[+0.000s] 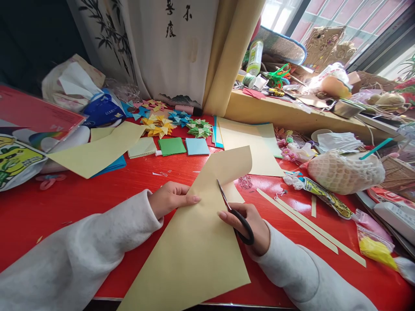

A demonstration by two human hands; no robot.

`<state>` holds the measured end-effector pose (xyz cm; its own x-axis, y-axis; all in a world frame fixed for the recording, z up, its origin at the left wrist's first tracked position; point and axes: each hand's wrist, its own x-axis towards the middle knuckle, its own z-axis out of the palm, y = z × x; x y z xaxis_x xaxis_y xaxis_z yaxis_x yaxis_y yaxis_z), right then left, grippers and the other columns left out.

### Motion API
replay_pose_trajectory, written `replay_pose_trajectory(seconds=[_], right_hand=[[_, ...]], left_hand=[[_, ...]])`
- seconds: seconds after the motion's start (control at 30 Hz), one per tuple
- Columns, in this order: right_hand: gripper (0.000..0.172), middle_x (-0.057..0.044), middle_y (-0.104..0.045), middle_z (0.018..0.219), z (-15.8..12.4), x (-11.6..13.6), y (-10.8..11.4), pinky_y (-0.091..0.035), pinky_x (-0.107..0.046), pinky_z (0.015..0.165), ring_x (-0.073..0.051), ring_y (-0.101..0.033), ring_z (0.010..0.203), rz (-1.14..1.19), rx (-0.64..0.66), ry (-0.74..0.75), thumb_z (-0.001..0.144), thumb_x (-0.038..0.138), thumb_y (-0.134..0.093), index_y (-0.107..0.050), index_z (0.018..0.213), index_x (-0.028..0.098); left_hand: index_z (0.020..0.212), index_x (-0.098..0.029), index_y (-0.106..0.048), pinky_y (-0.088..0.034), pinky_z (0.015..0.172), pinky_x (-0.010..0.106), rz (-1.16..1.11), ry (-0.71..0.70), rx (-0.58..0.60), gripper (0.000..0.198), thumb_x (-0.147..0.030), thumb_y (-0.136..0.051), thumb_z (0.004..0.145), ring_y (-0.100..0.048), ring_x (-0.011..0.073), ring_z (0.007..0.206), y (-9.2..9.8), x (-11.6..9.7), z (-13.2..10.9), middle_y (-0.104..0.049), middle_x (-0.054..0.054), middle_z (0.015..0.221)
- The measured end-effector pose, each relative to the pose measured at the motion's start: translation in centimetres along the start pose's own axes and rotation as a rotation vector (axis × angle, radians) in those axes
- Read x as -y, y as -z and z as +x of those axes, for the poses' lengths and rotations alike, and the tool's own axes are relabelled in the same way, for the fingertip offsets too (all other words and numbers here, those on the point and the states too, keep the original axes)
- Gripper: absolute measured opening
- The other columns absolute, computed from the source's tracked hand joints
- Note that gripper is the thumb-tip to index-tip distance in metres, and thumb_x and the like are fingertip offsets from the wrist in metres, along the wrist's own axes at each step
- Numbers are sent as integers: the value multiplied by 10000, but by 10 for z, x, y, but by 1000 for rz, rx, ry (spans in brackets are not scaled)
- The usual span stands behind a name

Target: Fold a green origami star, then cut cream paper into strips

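Observation:
My left hand [171, 199] pinches the left edge of a pale yellow sheet of paper [197, 250], thumb on top. The sheet hangs toward me past the table's front edge, and its far part is bent up. In my right hand [251, 226] is a pair of black-handled scissors [244, 229], the fingers wrapped in the handles. The blades lie across the sheet, pointing away from me and a little left, within a cut from the right side. Part of the lower blade is hidden by the paper.
Folded paper stars [158, 125] and small square stacks, one of them green [173, 146], lie at the back of the red table [136, 268]. More yellow sheets [249, 147] rest behind my hands. Thin paper strips [311, 224] and a netted coconut-like object [345, 170] are at right.

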<state>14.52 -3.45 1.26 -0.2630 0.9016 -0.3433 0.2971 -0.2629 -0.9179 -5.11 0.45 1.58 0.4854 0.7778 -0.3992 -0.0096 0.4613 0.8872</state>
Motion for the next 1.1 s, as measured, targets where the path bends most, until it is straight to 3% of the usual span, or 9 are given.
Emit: replay_pose_trajectory(seconds=[0.13, 0.33, 0.73, 0.93, 1.1], right_hand=[[426, 53, -302, 482, 0, 2, 0, -209, -232, 425, -65, -264, 450, 6, -6, -3, 593, 550, -605, -427, 524, 170], [411, 67, -229, 485, 1, 0, -1, -177, -218, 413, -49, -212, 452, 27, -27, 26, 603, 468, -638, -380, 497, 167], [406, 46, -343, 465, 1, 0, -4, -237, -218, 406, -67, -306, 446, 73, -37, 39, 579, 522, -631, -454, 525, 161], [402, 70, -275, 466, 2, -3, -5, -214, -206, 403, -48, -254, 436, 128, -51, 63, 607, 448, -646, -386, 492, 165], [383, 71, -308, 459, 3, -1, -5, -243, -206, 407, -57, -305, 432, 167, -38, 31, 598, 435, -660, -405, 509, 163]], left_hand=[[615, -144, -655, -441, 483, 228, -4, 10, 5, 134, -270, -647, 657, -586, 132, 519, -1, 0, 0, -661, 29, 597], [650, -131, -654, -456, 497, 233, -15, 31, 46, 137, -265, -633, 673, -600, 141, 540, 0, 2, 0, -669, 39, 629], [682, -124, -661, -469, 534, 231, -6, 72, 104, 120, -235, -619, 696, -612, 140, 572, 0, 3, 0, -674, 36, 654], [792, -123, -681, -478, 544, 234, -13, 83, 139, 142, -211, -615, 702, -624, 151, 603, -2, 3, -1, -683, 48, 680], [802, -131, -687, -473, 527, 234, -13, 90, 144, 150, -218, -615, 703, -620, 149, 588, -2, 4, -1, -686, 50, 679]])
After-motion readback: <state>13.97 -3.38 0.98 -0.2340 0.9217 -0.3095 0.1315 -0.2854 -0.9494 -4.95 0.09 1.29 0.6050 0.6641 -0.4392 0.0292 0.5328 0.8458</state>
